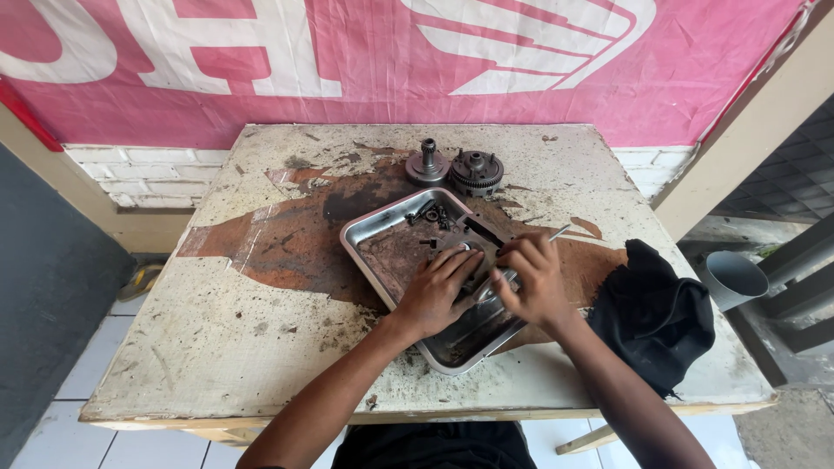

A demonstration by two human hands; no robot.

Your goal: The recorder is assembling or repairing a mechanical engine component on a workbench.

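A dented metal tray [375,227] lies on a worn, stained table [261,295]. Inside it are small dark bolts [430,214] at the far corner and a dark metal engine part [476,239] under my hands. My left hand [434,291] presses flat on that part inside the tray. My right hand [532,280] grips a thin metal tool [556,233] whose tip sticks out to the far right, its fingers resting on the same part. How the tool meets the part is hidden by my fingers.
Two round gear-like clutch parts [427,165] [476,170] stand just beyond the tray. A black rag [656,313] lies at the table's right edge. A grey pipe [734,278] sits on the floor to the right. A pink banner [417,61] hangs behind.
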